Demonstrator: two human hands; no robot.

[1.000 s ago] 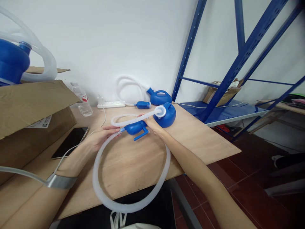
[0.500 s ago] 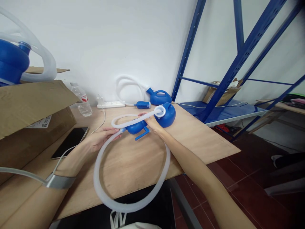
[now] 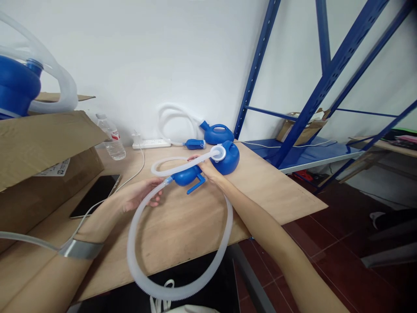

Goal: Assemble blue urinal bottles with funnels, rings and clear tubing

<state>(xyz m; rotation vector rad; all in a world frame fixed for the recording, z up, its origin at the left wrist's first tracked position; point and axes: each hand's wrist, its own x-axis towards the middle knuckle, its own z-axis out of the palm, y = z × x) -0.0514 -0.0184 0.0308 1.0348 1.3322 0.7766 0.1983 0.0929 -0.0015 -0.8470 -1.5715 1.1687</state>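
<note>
A long translucent corrugated hose [image 3: 132, 243] loops over the table's front edge. Its near end joins a blue urinal head [image 3: 185, 177], an oval part with an angled blue handle. My right hand [image 3: 206, 167] is closed around the far side of this head, its fingers partly hidden by the hose. Behind the hose end, my left hand [image 3: 138, 195] has thumb and fingers apart, close to the hose without a clear grip. Next to my right hand sits a round blue bottle [image 3: 230, 158] with a white cap [image 3: 219, 153], where the hose's other end runs in.
Against the wall lies another blue bottle [image 3: 219, 134] with its hose and blue head [image 3: 194, 144]. A cardboard box [image 3: 48, 139], phone [image 3: 94, 195], water bottle [image 3: 114, 141] and power strip [image 3: 151, 143] occupy the left and back. Blue shelving [image 3: 302, 117] stands right.
My left hand's fingers have moved off the hose connector, down and apart. The hose loop hangs slightly lower, and the blue head's handle has shifted a little. My right hand keeps its hold.
</note>
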